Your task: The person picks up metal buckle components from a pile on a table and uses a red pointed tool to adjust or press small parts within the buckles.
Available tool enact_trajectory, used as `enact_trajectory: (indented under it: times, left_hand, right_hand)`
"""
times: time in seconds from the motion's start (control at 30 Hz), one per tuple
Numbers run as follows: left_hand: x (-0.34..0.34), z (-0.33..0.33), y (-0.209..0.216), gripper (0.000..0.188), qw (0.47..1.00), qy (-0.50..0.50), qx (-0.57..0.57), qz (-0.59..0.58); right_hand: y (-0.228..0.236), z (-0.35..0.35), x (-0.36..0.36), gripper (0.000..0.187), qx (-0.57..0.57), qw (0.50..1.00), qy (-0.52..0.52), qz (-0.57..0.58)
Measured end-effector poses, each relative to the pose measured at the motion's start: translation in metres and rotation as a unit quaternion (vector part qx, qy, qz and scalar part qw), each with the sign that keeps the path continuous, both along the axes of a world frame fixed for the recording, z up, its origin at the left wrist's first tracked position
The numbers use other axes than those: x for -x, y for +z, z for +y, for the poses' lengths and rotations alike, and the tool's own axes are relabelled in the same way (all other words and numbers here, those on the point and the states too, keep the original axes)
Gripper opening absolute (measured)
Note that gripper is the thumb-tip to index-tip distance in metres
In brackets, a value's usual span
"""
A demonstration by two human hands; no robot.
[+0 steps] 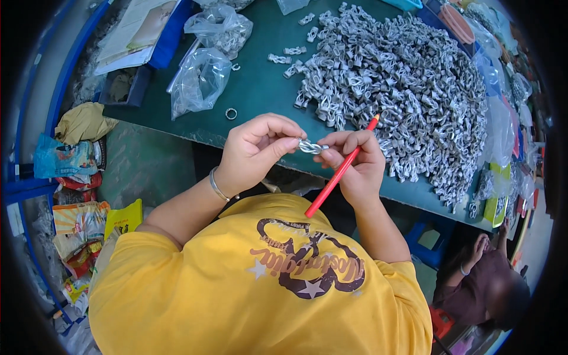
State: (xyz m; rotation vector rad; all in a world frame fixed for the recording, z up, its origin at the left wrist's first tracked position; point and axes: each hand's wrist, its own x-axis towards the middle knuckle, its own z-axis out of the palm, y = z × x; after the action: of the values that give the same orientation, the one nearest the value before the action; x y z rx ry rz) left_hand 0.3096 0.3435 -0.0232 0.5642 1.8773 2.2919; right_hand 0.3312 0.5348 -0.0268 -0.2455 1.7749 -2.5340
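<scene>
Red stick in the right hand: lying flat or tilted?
Tilted. The red stick runs diagonally through the right hand, its upper tip toward the pile of metal parts, its lower end over the yellow shirt.

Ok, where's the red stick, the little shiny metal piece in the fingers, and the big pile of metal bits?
red stick (337, 176), head view, middle of its shaft.
small metal piece (311, 147), head view, its middle, between both hands' fingertips.
pile of metal pieces (408, 89), head view, centre of the heap.

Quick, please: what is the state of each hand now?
Left hand: closed, pinching the small metal piece.
Right hand: closed, holding the red pencil and touching the same piece.
</scene>
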Motion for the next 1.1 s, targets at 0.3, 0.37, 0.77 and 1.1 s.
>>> enact_trajectory:
  times: [0.3,0.37,0.77,1.1]
  left_hand:
    - [-0.008,0.003,0.003,0.022,0.994,-0.023,0.105,0.012]
    - [-0.006,0.003,0.003,0.024,0.987,-0.043,0.133,0.083]
    - [-0.02,0.008,-0.012,0.018,0.987,-0.051,0.068,-0.135]
    - [-0.044,-0.022,-0.033,0.018,0.926,-0.098,0.353,-0.092]
  right_hand:
    - [-0.028,0.0,-0.015,0.029,-0.061,0.991,-0.049,0.106]
    - [-0.029,-0.001,-0.016,0.031,-0.094,0.983,-0.081,0.139]
    - [-0.016,-0.005,-0.019,0.041,-0.118,0.959,-0.092,0.239]
    - [-0.032,0.015,-0.027,0.029,-0.195,0.967,0.02,0.161]
